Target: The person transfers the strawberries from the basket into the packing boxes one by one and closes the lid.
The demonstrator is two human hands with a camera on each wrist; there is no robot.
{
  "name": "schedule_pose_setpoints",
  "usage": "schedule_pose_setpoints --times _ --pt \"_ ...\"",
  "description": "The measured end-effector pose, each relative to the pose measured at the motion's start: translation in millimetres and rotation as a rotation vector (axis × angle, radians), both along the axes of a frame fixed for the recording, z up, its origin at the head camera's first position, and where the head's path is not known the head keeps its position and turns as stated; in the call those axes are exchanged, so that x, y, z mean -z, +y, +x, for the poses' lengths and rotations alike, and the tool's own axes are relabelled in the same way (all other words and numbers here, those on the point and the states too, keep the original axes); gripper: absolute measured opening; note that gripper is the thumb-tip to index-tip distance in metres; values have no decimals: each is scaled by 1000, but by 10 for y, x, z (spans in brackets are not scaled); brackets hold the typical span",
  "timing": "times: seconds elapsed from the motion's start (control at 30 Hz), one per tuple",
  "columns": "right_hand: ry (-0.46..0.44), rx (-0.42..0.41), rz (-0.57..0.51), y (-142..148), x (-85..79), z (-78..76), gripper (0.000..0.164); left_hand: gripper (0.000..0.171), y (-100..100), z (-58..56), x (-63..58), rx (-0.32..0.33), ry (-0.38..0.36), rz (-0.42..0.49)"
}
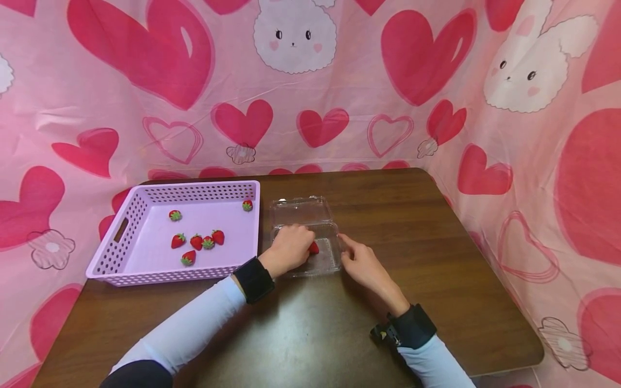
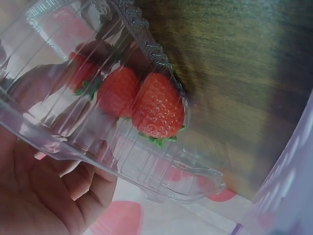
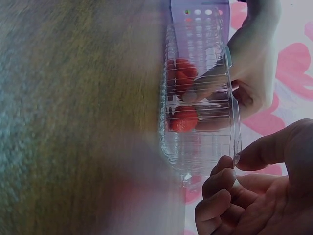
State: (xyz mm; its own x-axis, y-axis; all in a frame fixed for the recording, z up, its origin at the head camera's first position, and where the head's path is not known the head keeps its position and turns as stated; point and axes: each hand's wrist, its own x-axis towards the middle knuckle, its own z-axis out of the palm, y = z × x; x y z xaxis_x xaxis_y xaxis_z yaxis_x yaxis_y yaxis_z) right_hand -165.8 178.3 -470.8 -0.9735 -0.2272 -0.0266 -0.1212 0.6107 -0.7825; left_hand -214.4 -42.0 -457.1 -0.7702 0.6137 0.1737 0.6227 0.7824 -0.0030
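A clear plastic clamshell box (image 1: 326,261) stands on the table with its lid folded back. My left hand (image 1: 291,249) reaches down over its wall and pinches a strawberry (image 2: 82,74) inside, low in the box. Against the near left wall in the left wrist view sit two more red strawberries, a large one (image 2: 159,106) and one beside it (image 2: 119,92). At the box's right side my right hand (image 1: 364,263) pinches the rim between thumb and fingers. From the head, my left hand hides most of the berries.
Left of the box stands a lilac plastic basket (image 1: 150,226) with perforated walls. Several loose strawberries (image 1: 196,241) with green caps lie in it. The brown wooden table (image 1: 412,215) extends to the right. A pink curtain (image 1: 364,91) with hearts and rabbits hangs behind.
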Motion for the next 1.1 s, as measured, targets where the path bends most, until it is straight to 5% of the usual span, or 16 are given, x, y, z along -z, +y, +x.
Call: schedule_pose_setpoints --times 0.47,0.73,1.1 --pt "11 -9 -7 -12 5 10 54 9 -28 38 -2 2 -8 17" --pt "10 -23 -8 -2 7 -4 55 9 -109 31 -119 -34 -130 112" --pt "11 -23 -8 7 18 -15 55 13 -206 -2 -305 -87 -86 160"
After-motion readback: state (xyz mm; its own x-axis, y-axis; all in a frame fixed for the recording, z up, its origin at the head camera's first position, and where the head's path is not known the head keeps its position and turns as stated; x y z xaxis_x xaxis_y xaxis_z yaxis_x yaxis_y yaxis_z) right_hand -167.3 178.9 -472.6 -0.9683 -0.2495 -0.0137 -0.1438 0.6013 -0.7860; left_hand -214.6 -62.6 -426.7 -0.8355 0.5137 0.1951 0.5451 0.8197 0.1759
